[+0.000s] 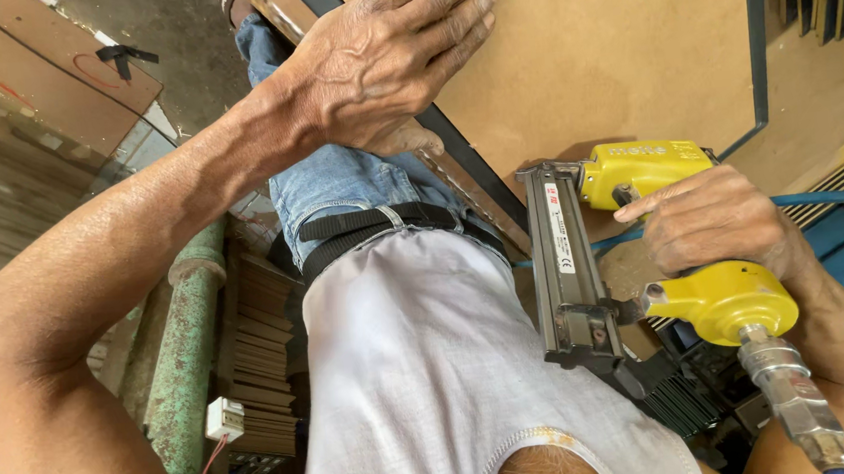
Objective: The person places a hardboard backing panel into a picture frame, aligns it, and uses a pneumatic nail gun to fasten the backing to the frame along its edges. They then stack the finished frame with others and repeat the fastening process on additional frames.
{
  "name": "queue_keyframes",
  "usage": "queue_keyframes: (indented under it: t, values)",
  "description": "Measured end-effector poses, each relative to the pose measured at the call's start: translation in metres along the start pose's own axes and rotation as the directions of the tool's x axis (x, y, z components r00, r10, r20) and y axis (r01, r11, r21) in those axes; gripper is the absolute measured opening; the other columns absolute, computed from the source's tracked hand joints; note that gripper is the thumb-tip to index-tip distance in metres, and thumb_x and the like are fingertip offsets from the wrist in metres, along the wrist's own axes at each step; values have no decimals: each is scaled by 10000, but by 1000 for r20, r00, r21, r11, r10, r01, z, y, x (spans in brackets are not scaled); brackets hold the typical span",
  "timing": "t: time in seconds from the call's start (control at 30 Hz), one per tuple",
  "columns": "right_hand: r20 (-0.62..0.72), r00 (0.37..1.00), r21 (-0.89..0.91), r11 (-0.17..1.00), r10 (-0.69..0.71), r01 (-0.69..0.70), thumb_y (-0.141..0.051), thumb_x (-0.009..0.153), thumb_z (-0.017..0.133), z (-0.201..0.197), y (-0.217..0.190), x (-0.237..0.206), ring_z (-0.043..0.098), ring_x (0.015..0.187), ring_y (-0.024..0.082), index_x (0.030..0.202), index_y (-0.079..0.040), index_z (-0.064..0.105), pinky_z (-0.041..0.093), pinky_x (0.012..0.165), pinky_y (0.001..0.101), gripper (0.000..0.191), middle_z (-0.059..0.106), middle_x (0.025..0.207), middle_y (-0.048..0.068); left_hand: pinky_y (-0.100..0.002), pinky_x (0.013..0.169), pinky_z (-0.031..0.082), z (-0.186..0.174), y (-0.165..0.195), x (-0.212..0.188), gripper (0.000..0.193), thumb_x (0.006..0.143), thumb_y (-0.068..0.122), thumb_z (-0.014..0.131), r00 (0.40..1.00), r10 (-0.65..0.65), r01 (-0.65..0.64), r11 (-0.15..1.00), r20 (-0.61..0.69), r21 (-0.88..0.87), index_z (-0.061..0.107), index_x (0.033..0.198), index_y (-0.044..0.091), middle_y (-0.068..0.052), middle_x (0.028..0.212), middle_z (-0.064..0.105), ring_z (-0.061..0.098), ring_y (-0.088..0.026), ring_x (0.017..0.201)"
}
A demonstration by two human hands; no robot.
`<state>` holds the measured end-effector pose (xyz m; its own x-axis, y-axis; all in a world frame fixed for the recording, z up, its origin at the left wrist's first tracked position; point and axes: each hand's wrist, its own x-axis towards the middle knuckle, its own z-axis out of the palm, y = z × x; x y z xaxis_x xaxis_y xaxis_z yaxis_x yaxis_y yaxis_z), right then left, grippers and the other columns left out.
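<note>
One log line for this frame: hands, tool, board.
left hand: flat on brown fibreboard panel | right hand: grips yellow pneumatic nail gun beside panel edge | blue air hose: behind right hand

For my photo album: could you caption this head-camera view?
Left hand pressed flat on a brown fibreboard panel, right hand gripping a yellow pneumatic nail gun at its edge.

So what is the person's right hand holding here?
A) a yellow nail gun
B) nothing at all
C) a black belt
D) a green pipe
A: the right hand is wrapped around the handle of the yellow nail gun, with a finger up by the trigger, while the left hand lies flat on the brown board.
</note>
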<state>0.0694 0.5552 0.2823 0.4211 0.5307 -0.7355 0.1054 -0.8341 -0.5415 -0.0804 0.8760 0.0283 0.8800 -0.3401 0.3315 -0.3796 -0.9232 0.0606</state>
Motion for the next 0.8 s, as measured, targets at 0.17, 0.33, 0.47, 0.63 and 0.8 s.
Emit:
queue_keyframes:
  t: [0.17,0.33,0.47,0.63,0.8]
  values:
    - [-45,987,29,987,-154,155,-205,1000,502,2,26,-40,689,1042,214,1063,-6,619,561,1038,400,239,694,1071,86,-436,1306,244,13,63,23,920,826,455,691,1000,8,-6,993,10,-121,456,1501,-123,-236,1622,391,350,-342,1524]
    - [162,872,-46,880,-461,473,-286,905,689,0,29,-15,679,896,201,952,-50,622,584,993,424,249,665,942,48,-456,1293,279,17,101,40,1052,685,507,684,999,38,-34,976,15,-215,496,1495,-137,-260,1615,438,374,-364,1521]
    - [575,469,134,643,-670,754,-341,808,789,-20,79,35,667,592,174,701,-94,643,619,913,466,306,631,638,26,-444,1277,293,15,108,41,1137,621,543,712,999,0,9,971,36,-240,485,1516,-121,-232,1644,426,362,-342,1533]
    - [649,344,166,567,-679,807,-270,797,758,-29,108,51,690,607,154,688,-81,669,601,905,490,236,645,648,11,-413,1237,303,17,112,41,1404,409,704,776,988,-31,73,956,149,-286,459,1519,-96,-207,1618,397,340,-307,1505]
    - [695,359,100,579,-623,809,-289,760,809,-31,104,52,663,531,123,631,-109,687,601,922,532,253,624,559,-30,-391,1237,300,19,116,43,1459,411,839,738,983,-41,75,979,179,-190,456,1543,-37,-170,1634,382,329,-286,1507]
